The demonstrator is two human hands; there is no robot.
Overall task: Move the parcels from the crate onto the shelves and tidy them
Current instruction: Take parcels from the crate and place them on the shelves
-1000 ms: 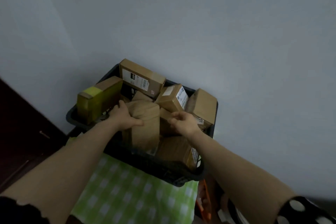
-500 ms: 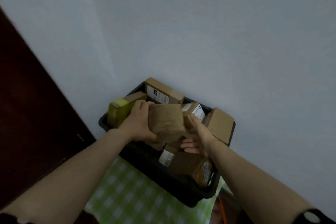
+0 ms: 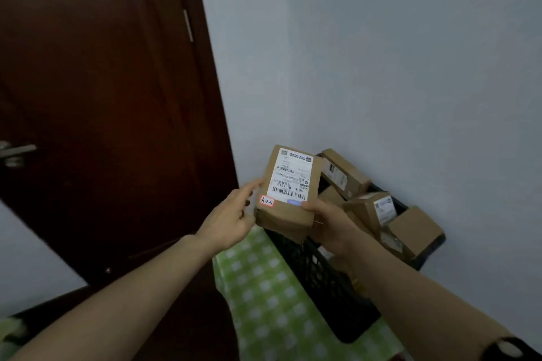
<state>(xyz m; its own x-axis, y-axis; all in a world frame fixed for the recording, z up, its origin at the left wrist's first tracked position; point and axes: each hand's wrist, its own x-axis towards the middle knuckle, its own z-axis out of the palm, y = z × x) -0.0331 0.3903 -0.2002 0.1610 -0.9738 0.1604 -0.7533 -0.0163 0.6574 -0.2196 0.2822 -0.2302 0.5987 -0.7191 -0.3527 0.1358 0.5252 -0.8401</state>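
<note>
A brown parcel (image 3: 286, 215) with a white shipping label and a small red-edged sticker is held up above the crate's left end. My right hand (image 3: 328, 221) grips its lower right side from beneath. My left hand (image 3: 231, 218) touches its left edge with fingers spread. The black plastic crate (image 3: 322, 281) stands against the wall on a green checked cloth. Several cardboard parcels (image 3: 415, 230) lie in the crate behind the held one. No shelves are in sight.
A dark wooden door (image 3: 96, 102) with a metal handle (image 3: 16, 152) fills the left side. A pale wall (image 3: 381, 67) runs behind the crate. The green checked cloth (image 3: 272, 296) covers the surface under the crate.
The brown parcel has been lifted out of the crate and turned so its label faces me. My view has swung left, bringing the door into sight.
</note>
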